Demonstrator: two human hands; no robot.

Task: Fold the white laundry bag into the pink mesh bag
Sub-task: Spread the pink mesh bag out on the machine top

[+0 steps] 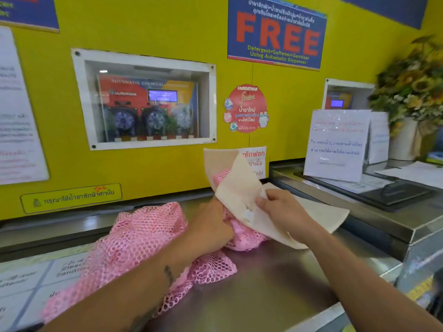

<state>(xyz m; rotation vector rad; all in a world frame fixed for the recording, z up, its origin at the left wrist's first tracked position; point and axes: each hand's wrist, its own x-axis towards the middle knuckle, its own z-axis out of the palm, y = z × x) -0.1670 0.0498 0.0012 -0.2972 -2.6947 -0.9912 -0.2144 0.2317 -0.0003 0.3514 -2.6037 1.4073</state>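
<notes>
On the steel counter (275, 279), the left hand (211, 226) grips the pink open-weave mesh bag (134, 240); the right hand (282, 212) pinches the folded white fine-mesh laundry bag (237, 185).

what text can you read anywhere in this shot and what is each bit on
"FREE", "Detergent+Softener+Sanitizer Using Automatic Dispenser": blue poster, Thai lines above.
"AUTOMATIC CHEMICAL": dispenser panel behind the window.
"LAUNDRYBAR": round red sticker, with Thai text.
Thai text: yellow wall label.
Blurred, unreadable: left wall notice, standing paper notice, counter sheets.
No text: white laundry bag, pink mesh bag.
</notes>
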